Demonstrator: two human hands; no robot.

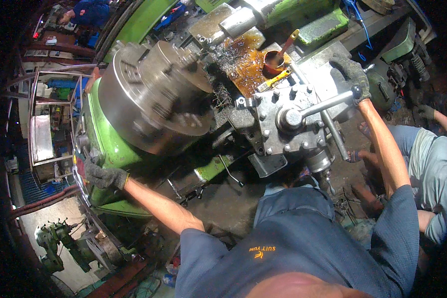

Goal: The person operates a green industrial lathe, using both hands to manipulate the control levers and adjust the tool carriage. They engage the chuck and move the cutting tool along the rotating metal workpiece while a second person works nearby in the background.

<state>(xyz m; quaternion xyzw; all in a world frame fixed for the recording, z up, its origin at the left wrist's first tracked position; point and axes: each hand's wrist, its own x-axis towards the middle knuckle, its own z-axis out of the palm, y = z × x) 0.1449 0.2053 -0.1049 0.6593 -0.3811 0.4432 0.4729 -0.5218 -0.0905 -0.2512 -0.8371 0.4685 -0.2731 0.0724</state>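
Observation:
My left hand (106, 175), in a dark grey knit glove, is at the front of the green lathe headstock (111, 144). Its fingers curl against the control side, and what they hold is hidden. My right hand (351, 75), gloved alike, lies with fingers stretched over the metal slide, its wrist beside the black knob (356, 91) of the tool post handle (328, 103). That handle rises from the square, bolted tool post (289, 119). Motion blur smears the big steel chuck (149, 94) and the stepped workpiece in it.
On the oily carriage stand a red-brown cup (273, 60) with a brush (289, 42) and a yellow-handled brush (274, 80). Metal chips (228, 62) lie near the chuck. A person in grey (432, 164) crouches at right; another in blue (92, 14) is far left.

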